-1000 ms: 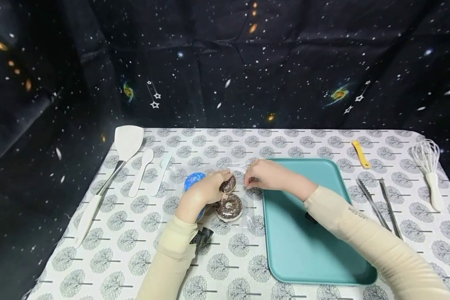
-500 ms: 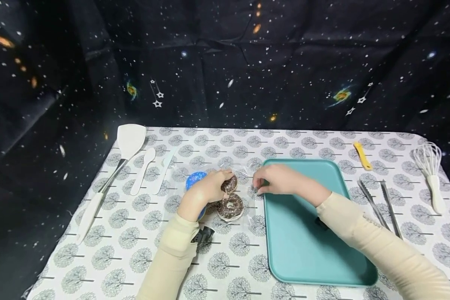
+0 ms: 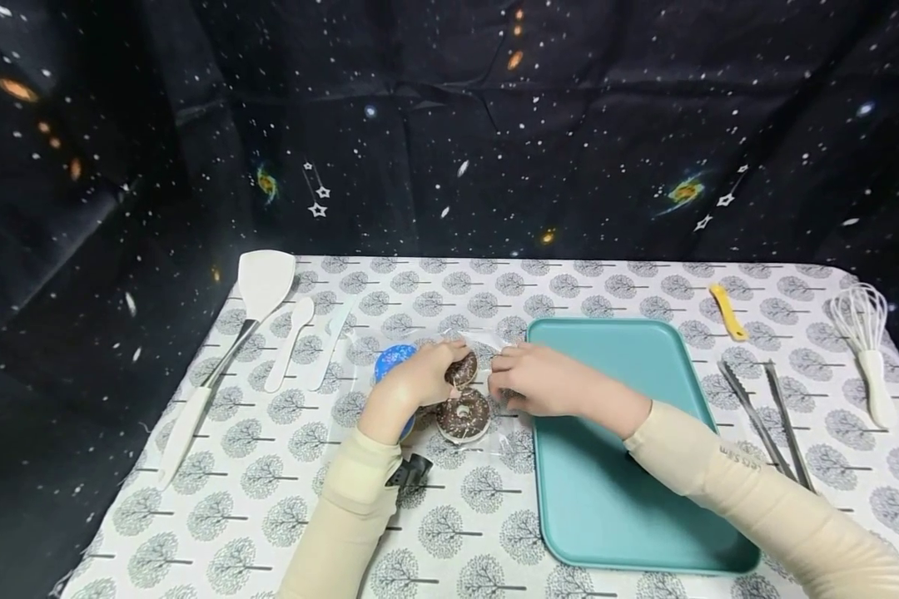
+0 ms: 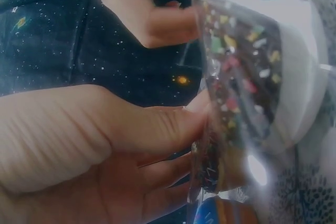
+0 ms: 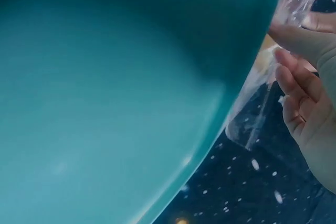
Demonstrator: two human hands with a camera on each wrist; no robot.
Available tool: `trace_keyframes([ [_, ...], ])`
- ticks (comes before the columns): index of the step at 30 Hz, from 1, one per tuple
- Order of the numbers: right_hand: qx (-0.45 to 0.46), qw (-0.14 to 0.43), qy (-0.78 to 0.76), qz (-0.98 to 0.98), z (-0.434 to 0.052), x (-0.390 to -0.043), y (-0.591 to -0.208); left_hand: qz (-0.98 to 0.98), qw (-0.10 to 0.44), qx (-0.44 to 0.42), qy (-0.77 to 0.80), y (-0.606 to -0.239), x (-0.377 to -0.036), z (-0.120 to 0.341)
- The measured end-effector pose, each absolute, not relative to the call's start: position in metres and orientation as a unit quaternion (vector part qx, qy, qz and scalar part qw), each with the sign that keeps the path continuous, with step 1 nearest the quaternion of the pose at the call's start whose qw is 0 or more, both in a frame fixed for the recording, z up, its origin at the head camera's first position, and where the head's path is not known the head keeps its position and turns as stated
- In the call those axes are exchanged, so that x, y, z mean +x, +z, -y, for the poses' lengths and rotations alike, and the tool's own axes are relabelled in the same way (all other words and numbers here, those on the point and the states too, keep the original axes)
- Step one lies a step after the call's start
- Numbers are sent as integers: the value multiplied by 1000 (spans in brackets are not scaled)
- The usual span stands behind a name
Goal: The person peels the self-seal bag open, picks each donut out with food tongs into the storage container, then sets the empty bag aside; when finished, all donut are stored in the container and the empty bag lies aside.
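As the head view showed it, both hands met at a clear plastic bag (image 3: 470, 391) lying on the tablecloth (image 3: 449, 516), just off the teal tray (image 3: 629, 466) at its 9 o'clock. Left hand (image 3: 412, 384) curled over a chocolate sprinkled donut (image 3: 462, 368) thru the film; a 2nd donut (image 3: 464, 413) sat touching it at 6 o'clock, and a blue-iced one (image 3: 391, 363) peeked out at 9 o'clock of the hand. Right hand (image 3: 533, 381) pinched the bag's edge. Spatula (image 3: 232, 341) lay far at 9 o'clock, tongs (image 3: 764, 420) & whisk (image 3: 865, 349) at 3 o'clock.

Left wrist cam: thumb and fingers (image 4: 168, 129) pinched the film around a sprinkled donut (image 4: 247, 93), bag (image 4: 210, 72) taut.

Right wrist cam: mostly tray (image 5: 115, 98); fingers (image 5: 294, 87) curled at crinkled film (image 5: 252, 119), grip itself partly out of frame.

Judged: to do this well, keep the left hand steady on the donut w/o crushing icing, and let the right draw the film gently so it doesn't tear or drag the other donuts.
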State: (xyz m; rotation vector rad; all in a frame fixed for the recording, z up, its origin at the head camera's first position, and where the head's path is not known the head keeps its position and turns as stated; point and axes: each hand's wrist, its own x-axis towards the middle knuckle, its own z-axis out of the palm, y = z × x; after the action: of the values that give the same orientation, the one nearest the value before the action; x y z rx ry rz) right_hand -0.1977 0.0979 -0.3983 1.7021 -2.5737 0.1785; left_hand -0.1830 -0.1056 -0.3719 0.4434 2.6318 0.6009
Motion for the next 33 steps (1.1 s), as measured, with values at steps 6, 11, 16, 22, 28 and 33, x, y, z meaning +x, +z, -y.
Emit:
trace_keyframes([
  [6,566,51,50,822,-92,-189,-393,-942,205,163,210,-370,-183,106],
  [11,553,55,62,829,-97,-190,-396,-943,204,166,207,-371,-183,107],
  [16,527,46,81,845,-111,-192,-400,-942,200,168,209,-371,-183,107],
  [22,504,34,86,859,-129,-192,-407,-940,199,170,217,-371,-183,104],
  [28,508,35,113,853,-137,-193,-409,-939,202,167,225,-371,-184,104],
  [33,502,46,143,852,-136,-194,-405,-938,204,171,223,-371,-184,107],
])
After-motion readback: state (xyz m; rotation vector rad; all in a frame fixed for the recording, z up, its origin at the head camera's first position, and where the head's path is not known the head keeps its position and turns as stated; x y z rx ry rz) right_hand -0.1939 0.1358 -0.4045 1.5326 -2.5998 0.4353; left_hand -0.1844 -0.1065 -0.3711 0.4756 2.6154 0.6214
